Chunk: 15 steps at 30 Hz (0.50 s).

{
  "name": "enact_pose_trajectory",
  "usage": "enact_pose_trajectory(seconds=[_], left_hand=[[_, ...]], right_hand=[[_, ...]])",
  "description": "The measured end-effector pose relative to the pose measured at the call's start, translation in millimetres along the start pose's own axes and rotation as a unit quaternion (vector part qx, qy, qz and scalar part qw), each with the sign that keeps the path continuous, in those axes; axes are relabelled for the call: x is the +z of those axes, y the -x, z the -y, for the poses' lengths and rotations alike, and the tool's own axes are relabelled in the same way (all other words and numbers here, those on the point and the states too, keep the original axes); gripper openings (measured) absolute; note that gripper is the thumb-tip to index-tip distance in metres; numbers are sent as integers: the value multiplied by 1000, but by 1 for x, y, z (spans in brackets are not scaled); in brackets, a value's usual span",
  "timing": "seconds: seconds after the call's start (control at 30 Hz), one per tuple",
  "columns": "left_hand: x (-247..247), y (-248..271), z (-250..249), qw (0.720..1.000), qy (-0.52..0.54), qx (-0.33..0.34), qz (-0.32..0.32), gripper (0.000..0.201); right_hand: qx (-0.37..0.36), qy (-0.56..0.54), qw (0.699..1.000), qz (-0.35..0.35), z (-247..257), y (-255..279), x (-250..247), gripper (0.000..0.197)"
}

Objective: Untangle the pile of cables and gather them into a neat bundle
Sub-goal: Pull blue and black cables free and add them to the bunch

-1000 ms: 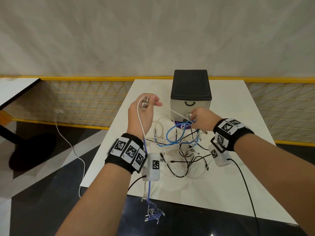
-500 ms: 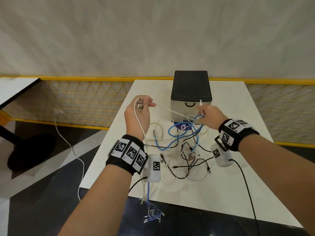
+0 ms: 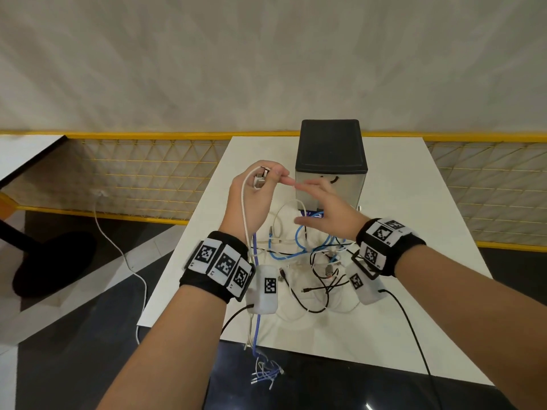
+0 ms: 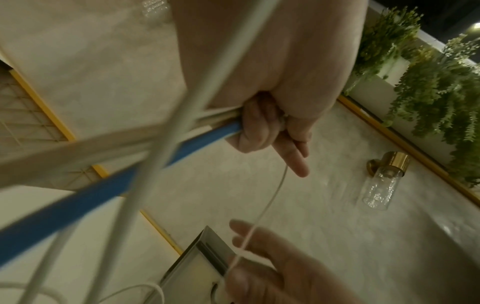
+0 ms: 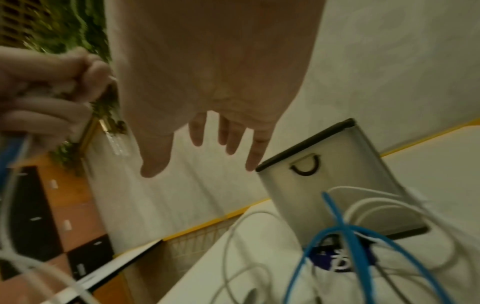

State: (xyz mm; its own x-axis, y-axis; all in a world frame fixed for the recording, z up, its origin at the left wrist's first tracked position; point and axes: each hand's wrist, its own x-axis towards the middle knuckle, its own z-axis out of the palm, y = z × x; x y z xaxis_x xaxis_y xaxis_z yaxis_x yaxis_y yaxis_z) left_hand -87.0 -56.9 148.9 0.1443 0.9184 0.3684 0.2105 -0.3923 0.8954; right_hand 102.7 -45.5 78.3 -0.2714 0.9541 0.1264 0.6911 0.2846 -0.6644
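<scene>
On a white table (image 3: 408, 202) whose near edge runs just below the wrists and whose far edge meets a yellow-railed mesh fence (image 3: 148, 173), a tangle of cables (image 3: 313, 261) lies in the middle, in front of a small drawer box (image 3: 330, 161) with a black top. Bare table shows on the right and behind the box; the left side drops to dark floor. The pile mixes thin white leads, black leads and a looping blue cable (image 3: 299, 247); their crossings are too dense to trace. The left hand (image 3: 254, 199) is raised above the table, its grip curled tight round several gathered cable ends with plugs at the fingertips; white and blue strands hang from it over the near edge. The right hand (image 3: 325, 211) hovers just beside it above the pile, fingers spread and straight. The left wrist view shows a thin white cable (image 4: 270, 199) running down from the left hand and passing between the right hand's fingers (image 4: 254, 244).
</scene>
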Motion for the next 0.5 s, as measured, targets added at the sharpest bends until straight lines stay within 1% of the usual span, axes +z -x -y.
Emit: enact_pose_trajectory(seconds=[0.03,0.07,0.1,0.13,0.2,0.27,0.3,0.33,0.37,0.4,0.43,0.5], left_hand=[[-1,1,-2,1000,-2,3,10,20],[-3,2,-4,1000,-1,4,17,20],[-5,3,-6,1000,2,2,20,20],[-8,4,-7,1000,4,-2,23,19],[-16,6,-9,1000,-5,-3,25,18],[-27,8,-8,998,-30,-7,46,15],[-32,9,-5,997,-52,-14,62,23],[-37,11,-1,994,-75,-27,75,38],[-43,12,5,991,-95,-44,81,50],[-48,12,10,990,-107,-62,74,57],[-53,13,12,990,-104,-76,57,59],[-66,16,13,994,-63,-94,9,55]], right_hand=[[-18,-15,1000,3,10,-2,2,57],[-26,-28,999,4,19,-3,4,43],[-22,-49,999,6,27,-3,4,29],[-9,-75,997,11,34,-3,3,22],[18,-114,993,13,45,-1,1,24],[12,-140,990,-2,56,4,-6,25],[-2,-155,988,-11,61,8,-9,26],[-20,-178,984,-19,67,14,-12,26],[-36,-206,978,-24,73,20,-14,25],[-47,-238,970,-18,79,28,-15,24],[-53,-266,962,4,83,37,-15,23],[-50,-290,952,86,87,56,-9,21]])
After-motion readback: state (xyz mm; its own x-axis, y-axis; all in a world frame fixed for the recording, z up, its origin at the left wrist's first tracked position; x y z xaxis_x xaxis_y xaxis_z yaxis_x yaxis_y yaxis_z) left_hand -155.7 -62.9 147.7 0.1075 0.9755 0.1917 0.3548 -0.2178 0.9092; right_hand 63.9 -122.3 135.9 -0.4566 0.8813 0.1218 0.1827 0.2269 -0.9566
